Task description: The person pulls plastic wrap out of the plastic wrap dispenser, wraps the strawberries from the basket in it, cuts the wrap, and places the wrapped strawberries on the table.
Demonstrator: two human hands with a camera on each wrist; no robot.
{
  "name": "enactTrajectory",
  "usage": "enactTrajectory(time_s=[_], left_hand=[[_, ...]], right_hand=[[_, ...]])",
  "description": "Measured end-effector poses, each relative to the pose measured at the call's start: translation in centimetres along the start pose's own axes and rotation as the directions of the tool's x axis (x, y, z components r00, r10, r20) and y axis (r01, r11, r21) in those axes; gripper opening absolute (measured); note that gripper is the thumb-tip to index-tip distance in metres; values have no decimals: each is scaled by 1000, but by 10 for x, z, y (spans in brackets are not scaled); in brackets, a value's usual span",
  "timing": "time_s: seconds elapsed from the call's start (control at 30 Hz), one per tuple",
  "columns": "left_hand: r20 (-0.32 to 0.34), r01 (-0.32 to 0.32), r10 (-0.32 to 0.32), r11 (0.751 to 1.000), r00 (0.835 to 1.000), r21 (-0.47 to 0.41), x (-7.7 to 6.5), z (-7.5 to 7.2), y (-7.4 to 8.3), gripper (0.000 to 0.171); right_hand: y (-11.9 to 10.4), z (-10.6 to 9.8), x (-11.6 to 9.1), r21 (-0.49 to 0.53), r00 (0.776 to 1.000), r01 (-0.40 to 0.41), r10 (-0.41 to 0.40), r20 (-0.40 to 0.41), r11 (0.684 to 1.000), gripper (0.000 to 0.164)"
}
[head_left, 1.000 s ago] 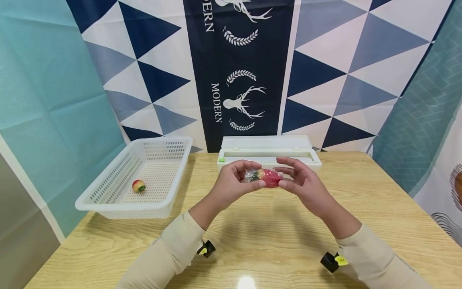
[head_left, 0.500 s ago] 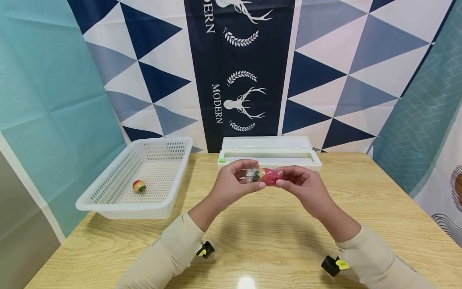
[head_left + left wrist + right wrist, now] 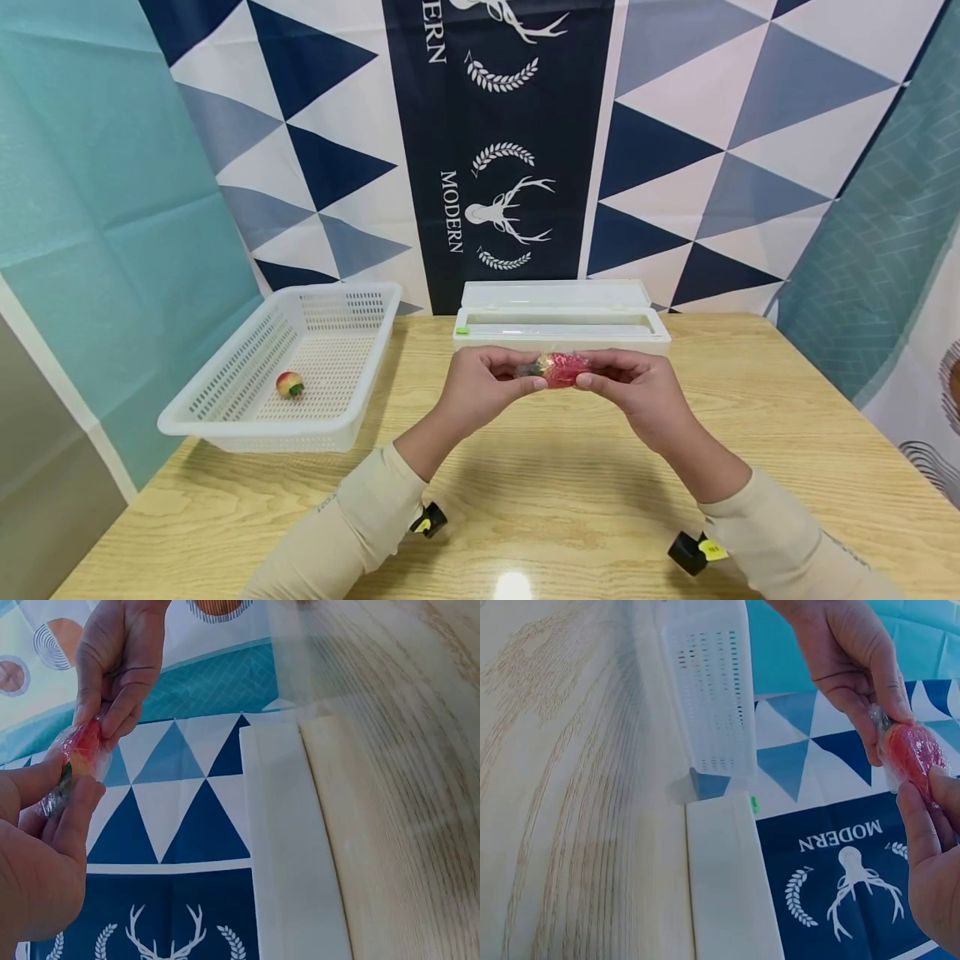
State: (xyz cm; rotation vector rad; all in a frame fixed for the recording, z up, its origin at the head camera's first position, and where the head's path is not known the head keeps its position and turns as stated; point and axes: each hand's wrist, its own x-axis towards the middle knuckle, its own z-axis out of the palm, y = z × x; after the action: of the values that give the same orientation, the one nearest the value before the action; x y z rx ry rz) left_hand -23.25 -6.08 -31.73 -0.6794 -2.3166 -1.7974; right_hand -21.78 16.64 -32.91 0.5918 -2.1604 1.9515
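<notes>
A strawberry (image 3: 564,370), red with a yellowish end and green leaves, is held above the table, wrapped in clear plastic film. My left hand (image 3: 482,388) pinches its leafy end between thumb and fingers. At the red end, my right hand (image 3: 637,393) pinches the wrapping and the fruit with thumb and fingertips. Crinkled film shows around the strawberry (image 3: 82,746) in the left wrist view. In the right wrist view, shiny film covers the red side of the strawberry (image 3: 915,756). The fingers partly hide both ends.
Behind the hands stands a long white box (image 3: 562,342) with its lid raised and a green tab at its left. A white perforated basket (image 3: 352,421) on the left contains a small red-and-yellow fruit (image 3: 289,385) with green leaves. Patterned cloth (image 3: 495,167) hangs behind the wooden table (image 3: 555,517).
My right hand's raised fingers have come down and closed onto the film at the red end. My left fingers have also lowered against the leafy end. Basket and box stay put.
</notes>
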Motion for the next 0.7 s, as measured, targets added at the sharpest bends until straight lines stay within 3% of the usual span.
enactTrajectory(time_s=[0.27, 0.33, 0.4, 0.47, 0.53, 0.63, 0.7], left_hand=[[28, -36, 36, 999, 999, -12, -1, 0, -8, 31], [53, -69, 68, 997, 996, 18, -2, -1, -10, 39], [80, -144, 137, 986, 987, 86, -3, -2, -10, 50], [105, -238, 223, 958, 969, 161, -3, -3, -10, 59], [133, -345, 321, 908, 938, 239, -2, -4, -9, 61], [160, -455, 426, 831, 890, 320, -1, -3, -7, 52], [166, -492, 465, 796, 870, 352, -1, -3, -6, 44]], right_hand=[[1, 2, 1, -27, 998, -64, 64, 17, 998, 38], [1, 2, 2, -31, 995, -92, 93, 30, 995, 40], [0, 3, 2, -36, 993, -111, 112, 38, 993, 42], [-1, 3, 2, -41, 991, -121, 123, 44, 992, 42], [-1, 3, 2, -37, 990, -125, 127, 54, 991, 42], [-1, 5, 2, -16, 989, -128, 129, 79, 992, 41], [0, 6, 2, -2, 987, -130, 129, 97, 992, 41]])
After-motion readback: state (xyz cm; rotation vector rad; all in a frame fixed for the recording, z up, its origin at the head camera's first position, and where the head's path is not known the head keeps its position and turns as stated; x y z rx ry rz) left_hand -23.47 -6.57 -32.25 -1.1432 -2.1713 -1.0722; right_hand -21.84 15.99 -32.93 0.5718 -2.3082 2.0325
